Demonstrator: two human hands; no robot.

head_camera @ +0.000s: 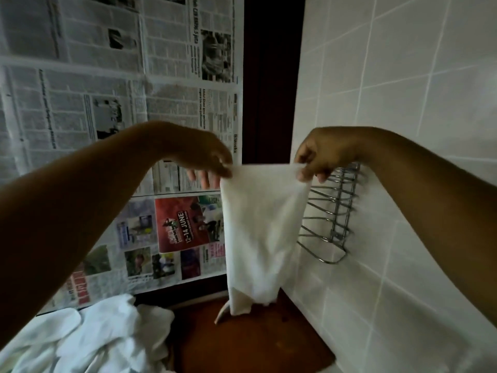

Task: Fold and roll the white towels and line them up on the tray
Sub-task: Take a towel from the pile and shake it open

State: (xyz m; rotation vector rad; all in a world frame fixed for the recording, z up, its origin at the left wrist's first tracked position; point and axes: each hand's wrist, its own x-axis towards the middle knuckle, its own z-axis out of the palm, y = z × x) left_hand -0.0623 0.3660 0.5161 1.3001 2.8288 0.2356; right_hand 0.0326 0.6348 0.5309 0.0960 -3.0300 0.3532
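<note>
Centre of the frame: 1 white towel [262, 232] hangs in the air, stretched along its top edge between both hands, with its lower end dangling just above a brown surface [242, 343].
Left hand: the left hand [204, 157] pinches the towel's top left corner between thumb and fingertips, and its other fingers hang loosely below.
Right hand: the right hand [320, 157] is curled round the top right corner and pinches the cloth tight.
Lower left of the frame: a heap of white towels [88, 337] lies crumpled and unfolded, well apart from the hanging one.
Lower centre: the brown surface may be the desk or the tray; the light is too dim to tell.
Right of centre: a wire rack [336, 211] is fixed to the tiled wall [403, 76], just behind the towel's right edge.
Upper left: newspaper sheets [107, 103] cover the wall.
Step in hand: probably spreading the towel square before the 1st fold; no rolled towel is in sight.
Risk 1: either pinch holds only a corner, so a shake could free it and drop the towel onto the heap.
Risk 2: a swing to the right could catch the cloth on the rack's wires.
Risk 3: the bunched lower end, if laid down as it hangs, would trap creases and give a lopsided roll.
</note>
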